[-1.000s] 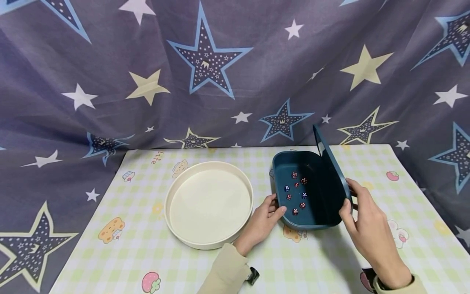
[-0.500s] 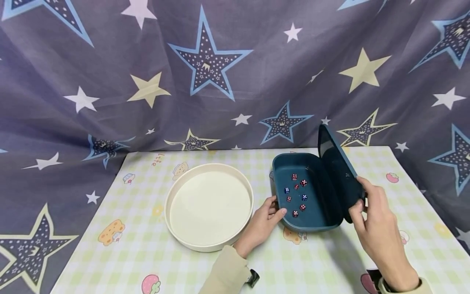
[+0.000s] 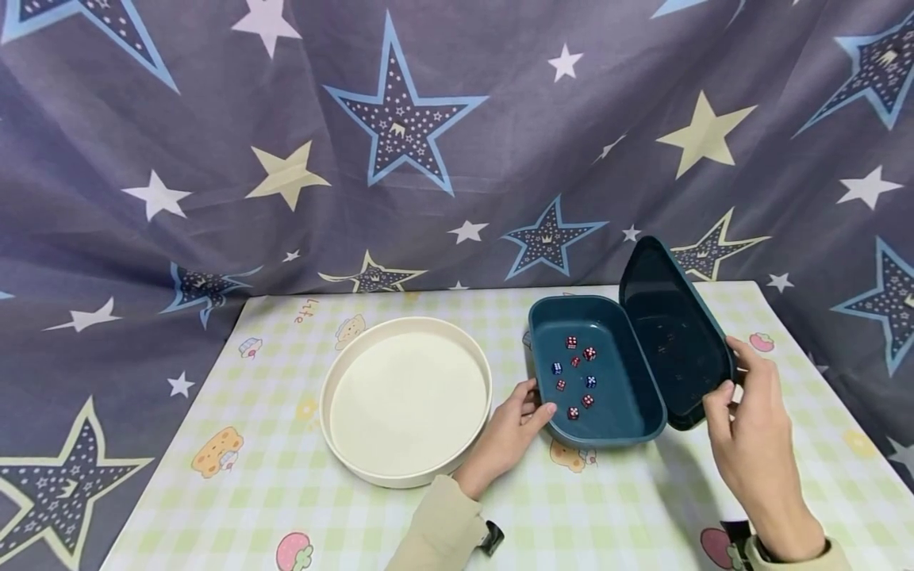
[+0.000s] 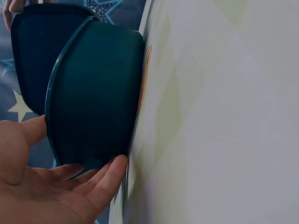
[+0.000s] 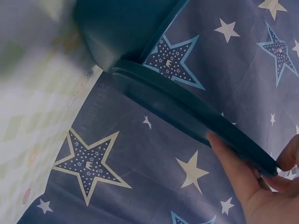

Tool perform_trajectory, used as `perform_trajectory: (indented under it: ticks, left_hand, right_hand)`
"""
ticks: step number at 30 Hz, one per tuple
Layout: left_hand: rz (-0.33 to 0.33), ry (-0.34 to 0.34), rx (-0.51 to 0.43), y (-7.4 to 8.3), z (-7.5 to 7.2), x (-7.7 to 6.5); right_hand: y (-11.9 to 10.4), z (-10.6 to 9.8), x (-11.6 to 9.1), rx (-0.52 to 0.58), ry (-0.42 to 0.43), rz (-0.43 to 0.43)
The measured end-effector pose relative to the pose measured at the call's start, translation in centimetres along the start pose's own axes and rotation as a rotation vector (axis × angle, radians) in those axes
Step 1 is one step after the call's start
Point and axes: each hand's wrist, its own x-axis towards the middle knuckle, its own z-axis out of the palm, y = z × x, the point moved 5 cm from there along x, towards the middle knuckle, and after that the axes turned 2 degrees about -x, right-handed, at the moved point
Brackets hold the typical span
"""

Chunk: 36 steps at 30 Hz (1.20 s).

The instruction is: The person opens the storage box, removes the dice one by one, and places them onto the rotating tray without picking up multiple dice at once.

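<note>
A dark teal box (image 3: 607, 432) stands on the table with its hinged lid (image 3: 671, 341) swung up and leaning to the right. Several small red and blue dice (image 3: 575, 362) lie on its floor. My left hand (image 3: 539, 399) cups the box's near left corner, thumb on the rim and fingers at the base. The left wrist view shows that hand (image 4: 79, 144) wrapped round the box (image 4: 93, 93) corner. My right hand (image 3: 724, 369) pinches the lid's outer edge. The right wrist view shows that hand's thumb and fingers (image 5: 252, 149) either side of the lid (image 5: 187, 107) rim.
A round cream tray (image 3: 407, 474) with a low wall sits just left of my left hand. The table has a pale green checked cloth (image 3: 286, 492) with cartoon prints. A grey-blue star curtain (image 3: 400, 182) hangs close behind and drapes both sides.
My right hand has swung the lid from near upright further open to the right. The left hand and the box base have stayed put.
</note>
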Motion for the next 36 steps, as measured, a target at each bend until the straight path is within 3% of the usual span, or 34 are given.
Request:
perform_trajectory:
  ticks: [12, 21, 28, 36]
  left_hand:
    - [-0.011, 0.002, 0.013, 0.0, 0.1, 0.1]
    - [-0.016, 0.006, 0.007, 0.0, 0.0, 0.1]
    - [-0.017, 0.005, 0.009, 0.1, 0.0, 0.1]
    - [-0.013, 0.004, 0.008, 0.0, 0.0, 0.1]
  right_hand:
    - [1.3, -0.6, 0.3, 0.033, 0.044, 0.082]
    - [2.3, -0.5, 0.2, -0.003, 0.067, 0.078]
    - [3.7, -0.2, 0.2, -0.006, 0.021, 0.172]
    - [4.9, 0.6, 0.0, -0.044, -0.101, 0.16]
